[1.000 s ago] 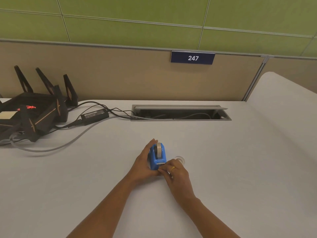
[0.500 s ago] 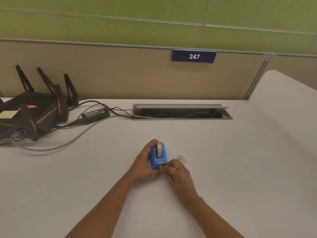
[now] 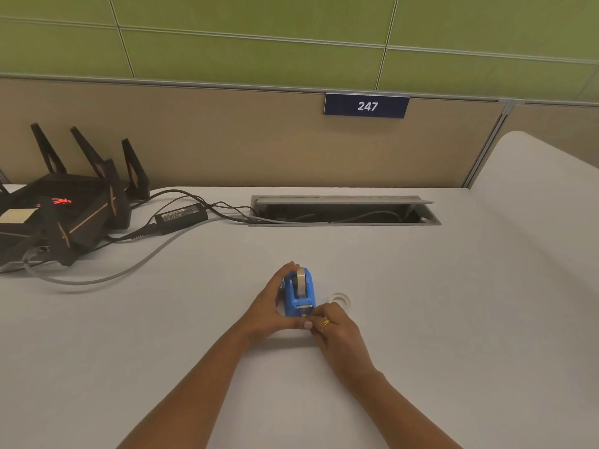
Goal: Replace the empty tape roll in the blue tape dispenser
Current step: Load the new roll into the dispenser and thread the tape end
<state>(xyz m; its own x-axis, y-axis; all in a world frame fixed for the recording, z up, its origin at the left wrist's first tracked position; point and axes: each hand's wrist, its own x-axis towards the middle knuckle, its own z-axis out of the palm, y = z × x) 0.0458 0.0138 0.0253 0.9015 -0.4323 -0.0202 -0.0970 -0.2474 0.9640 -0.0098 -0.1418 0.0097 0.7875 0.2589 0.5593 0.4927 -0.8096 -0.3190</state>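
The blue tape dispenser [image 3: 299, 296] stands on the white desk [image 3: 421, 319] with a tape roll [image 3: 301, 281] seated in it. My left hand [image 3: 270, 307] wraps its left side, fingers over the back and thumb along the front base. My right hand [image 3: 337, 328], wearing a gold ring, has its fingertips pinched together at the dispenser's front, just below the cutter; whether tape is between them I cannot tell. A small clear, empty tape core [image 3: 339, 299] lies flat on the desk right of the dispenser, just beyond my right hand.
A black router [image 3: 61, 215] with upright antennas sits at the far left, with a power brick [image 3: 181, 217] and cables [image 3: 97, 280] trailing to an open cable hatch [image 3: 343, 210] at the back. A partition with a "247" sign [image 3: 366, 105] stands behind.
My right fingertips have slid slightly nearer to me at the dispenser's front, and my left thumb now lies along the base. The dispenser has stayed in place.
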